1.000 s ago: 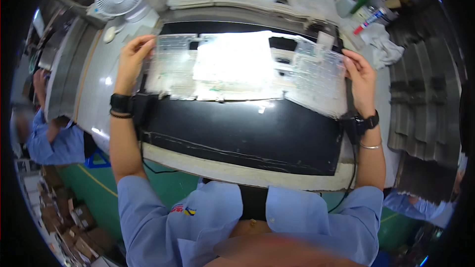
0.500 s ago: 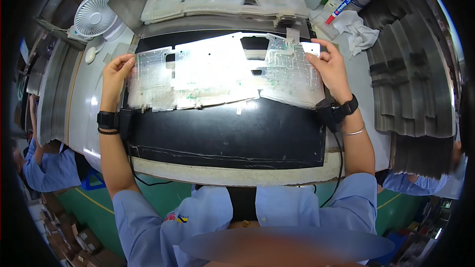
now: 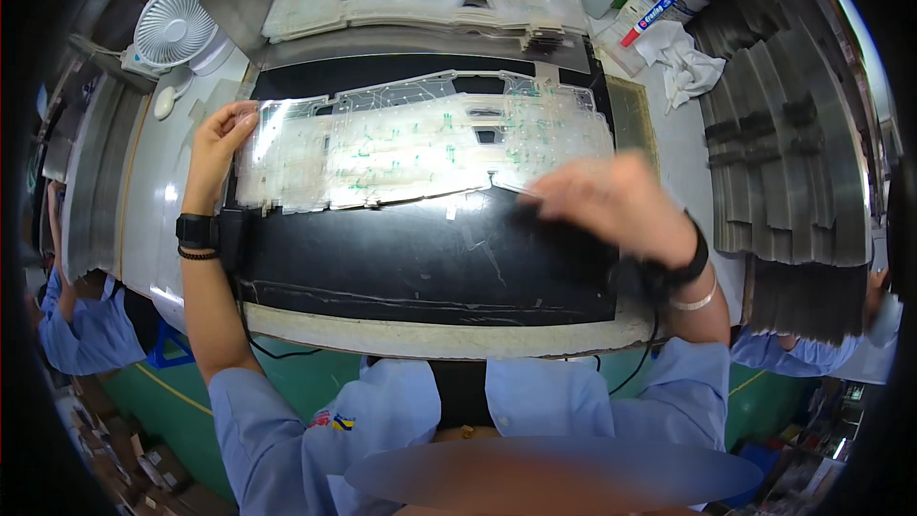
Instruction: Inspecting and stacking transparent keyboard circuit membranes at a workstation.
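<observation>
A stack of clear circuit film sheets [image 3: 401,148] with green and white traces and dark cutouts lies on the black mat [image 3: 401,263]. My left hand [image 3: 222,139] is closed, its thumb and fingers pinching the upper left corner of the top sheet. Near the stack's lower right edge, my right hand [image 3: 616,201] is smeared by motion. Its fingertips are over or beside that edge; whether they touch it cannot be made out.
Another film stack [image 3: 420,0] lies at the back against a metal panel. A white fan [image 3: 175,24] and a computer mouse [image 3: 165,102] are at left. At right are a red-and-blue tube [image 3: 651,17], crumpled tissue [image 3: 683,62] and stacked grey sheets [image 3: 788,143]. Co-workers' sleeves show at both sides.
My right hand has let go of the upper right corner and moved down and inward to the lower right edge. The top sheet now lies flatter; my left hand keeps its corner.
</observation>
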Available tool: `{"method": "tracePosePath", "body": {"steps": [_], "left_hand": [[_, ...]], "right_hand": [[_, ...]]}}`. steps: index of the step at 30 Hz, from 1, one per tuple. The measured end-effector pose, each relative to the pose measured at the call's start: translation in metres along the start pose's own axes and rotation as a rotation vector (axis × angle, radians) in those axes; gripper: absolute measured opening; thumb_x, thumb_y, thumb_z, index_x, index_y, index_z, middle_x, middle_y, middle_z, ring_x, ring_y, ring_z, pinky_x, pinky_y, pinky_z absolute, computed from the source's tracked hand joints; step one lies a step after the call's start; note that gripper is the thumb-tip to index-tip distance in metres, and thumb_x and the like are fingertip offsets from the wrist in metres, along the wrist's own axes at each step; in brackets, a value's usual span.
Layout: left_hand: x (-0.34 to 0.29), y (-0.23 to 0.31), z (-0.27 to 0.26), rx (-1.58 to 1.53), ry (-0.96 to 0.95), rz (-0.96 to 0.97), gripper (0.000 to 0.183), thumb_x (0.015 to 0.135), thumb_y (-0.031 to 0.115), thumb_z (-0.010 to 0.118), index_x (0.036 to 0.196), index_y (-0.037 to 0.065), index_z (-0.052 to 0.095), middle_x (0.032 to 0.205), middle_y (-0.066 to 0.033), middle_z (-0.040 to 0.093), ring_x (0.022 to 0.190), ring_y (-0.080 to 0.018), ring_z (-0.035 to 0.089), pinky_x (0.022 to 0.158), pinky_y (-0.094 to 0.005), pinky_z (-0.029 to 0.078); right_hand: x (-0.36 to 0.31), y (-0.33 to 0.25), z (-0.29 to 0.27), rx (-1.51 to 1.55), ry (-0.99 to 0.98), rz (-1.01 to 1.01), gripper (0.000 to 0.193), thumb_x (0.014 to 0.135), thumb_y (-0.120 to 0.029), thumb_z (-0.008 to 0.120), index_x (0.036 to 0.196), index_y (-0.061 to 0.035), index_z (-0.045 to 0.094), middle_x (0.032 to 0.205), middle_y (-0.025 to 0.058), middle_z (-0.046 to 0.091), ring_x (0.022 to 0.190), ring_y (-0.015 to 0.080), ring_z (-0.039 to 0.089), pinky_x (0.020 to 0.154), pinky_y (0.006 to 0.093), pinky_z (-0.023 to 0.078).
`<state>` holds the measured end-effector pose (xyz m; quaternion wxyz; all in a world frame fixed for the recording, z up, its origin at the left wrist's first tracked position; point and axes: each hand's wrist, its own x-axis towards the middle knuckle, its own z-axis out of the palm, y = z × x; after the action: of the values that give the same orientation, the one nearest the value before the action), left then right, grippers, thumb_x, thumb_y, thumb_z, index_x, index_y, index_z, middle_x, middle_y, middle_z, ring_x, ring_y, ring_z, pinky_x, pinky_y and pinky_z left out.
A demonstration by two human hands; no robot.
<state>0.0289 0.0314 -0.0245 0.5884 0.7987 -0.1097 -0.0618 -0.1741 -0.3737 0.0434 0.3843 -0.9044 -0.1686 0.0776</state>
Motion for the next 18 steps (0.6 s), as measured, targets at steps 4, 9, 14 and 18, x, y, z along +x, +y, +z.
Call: {"method": "tracePosePath", "body": {"steps": [4,9,14,18], "left_hand": [[0.006,0.006,0.003,-0.043,-0.077,0.000,0.021,0.084,0.011,0.057,0.102,0.000,0.057,0.090,-0.0003,0.060,0.076,-0.0037,0.052,0.066,-0.0167,0.041],[0.008,-0.004,-0.004,-0.142,-0.021,0.008,0.018,0.084,0.008,0.056,0.100,0.001,0.057,0.087,0.0001,0.059,0.075,-0.0045,0.053,0.066,-0.0168,0.042],[0.009,-0.009,-0.006,-0.293,0.039,-0.023,0.016,0.085,0.008,0.055,0.100,0.003,0.055,0.086,0.0013,0.057,0.074,-0.0052,0.054,0.066,-0.0168,0.044],[0.008,-0.008,-0.007,-0.314,0.003,-0.027,0.017,0.086,0.009,0.054,0.102,0.003,0.055,0.088,0.0009,0.057,0.075,-0.0055,0.055,0.068,-0.0175,0.046]], "right_hand": [[0.027,0.088,-0.040,-0.291,0.607,0.143,0.029,0.073,-0.020,0.067,0.095,-0.0017,0.063,0.087,0.0110,0.062,0.079,0.0190,0.057,0.068,0.0274,0.045],[0.026,0.121,-0.033,-0.260,0.549,0.086,0.029,0.073,-0.020,0.068,0.093,-0.0014,0.060,0.086,0.0082,0.062,0.079,0.0186,0.058,0.068,0.0260,0.045],[0.009,0.086,-0.014,0.650,0.533,0.229,0.025,0.089,-0.014,0.050,0.110,-0.0021,0.052,0.092,0.0043,0.060,0.073,0.0084,0.059,0.063,0.0191,0.047],[0.005,0.073,-0.006,0.763,0.546,0.226,0.033,0.093,-0.015,0.041,0.123,-0.0027,0.042,0.097,0.0069,0.060,0.076,0.0086,0.060,0.060,0.0184,0.050]]}}
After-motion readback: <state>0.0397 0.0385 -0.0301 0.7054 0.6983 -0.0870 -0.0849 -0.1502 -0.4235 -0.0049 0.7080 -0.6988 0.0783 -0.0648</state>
